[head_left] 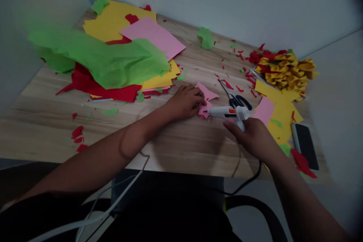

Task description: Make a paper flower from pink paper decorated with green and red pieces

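My right hand (255, 136) is wrapped round the handle of a white glue gun (224, 112), which shows a small red light. The gun's nozzle points left, its tip at a small cut piece of pink paper (204, 110) on the table. My left hand (187, 102) holds that piece down from the left with bent fingers; the fingertips partly cover it. Another pink paper scrap (208, 92) lies just beyond the fingers. Behind the glue gun rest scissors (234, 98) with dark blue handles, their blades pointing away to the left.
Green crepe paper (107, 60) covers a stack of coloured sheets at the left, beside a pink sheet (154, 38). Folded yellow paper shapes (286, 72) pile up at the far right. A phone (305, 145) lies at the right edge. Red scraps dot the table; cables hang over its front edge.
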Demonstrator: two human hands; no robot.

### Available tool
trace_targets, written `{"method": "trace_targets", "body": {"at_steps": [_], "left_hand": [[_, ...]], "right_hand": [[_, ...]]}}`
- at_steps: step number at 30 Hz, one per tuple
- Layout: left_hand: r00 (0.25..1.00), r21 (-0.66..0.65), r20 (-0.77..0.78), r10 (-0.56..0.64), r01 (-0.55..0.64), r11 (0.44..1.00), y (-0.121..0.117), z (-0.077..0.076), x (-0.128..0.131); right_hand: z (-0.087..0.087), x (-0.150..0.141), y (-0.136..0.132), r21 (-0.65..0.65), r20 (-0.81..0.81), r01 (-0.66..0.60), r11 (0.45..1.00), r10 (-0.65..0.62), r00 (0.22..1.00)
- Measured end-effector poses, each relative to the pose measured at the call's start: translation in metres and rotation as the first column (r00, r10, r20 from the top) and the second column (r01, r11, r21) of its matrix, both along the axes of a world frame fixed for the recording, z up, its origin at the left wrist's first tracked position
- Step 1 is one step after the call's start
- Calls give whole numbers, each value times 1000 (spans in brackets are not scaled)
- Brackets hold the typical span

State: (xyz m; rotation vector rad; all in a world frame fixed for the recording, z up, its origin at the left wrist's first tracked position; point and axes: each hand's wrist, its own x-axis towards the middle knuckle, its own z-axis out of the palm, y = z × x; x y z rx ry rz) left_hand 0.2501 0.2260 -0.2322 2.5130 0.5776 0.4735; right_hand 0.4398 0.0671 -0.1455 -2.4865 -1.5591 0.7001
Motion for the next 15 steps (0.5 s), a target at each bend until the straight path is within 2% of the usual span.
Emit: {"method": "trace_targets", "body": {"at_steps": [4, 9, 15], "left_hand": [[1000, -5, 5, 3, -3, 1000, 1, -1, 1], [1000, -14, -16, 13, -13, 1000, 2, -1, 2], [1000, -1, 27, -4, 4, 1000, 3, -5, 2]], "right_hand": [[2, -2, 1, -35, 12, -5, 999, 6, 1000], [1, -2, 2, 5, 36, -35, 999, 35, 999], [2, -2, 4, -46, 39, -16, 999, 18, 999]]}}
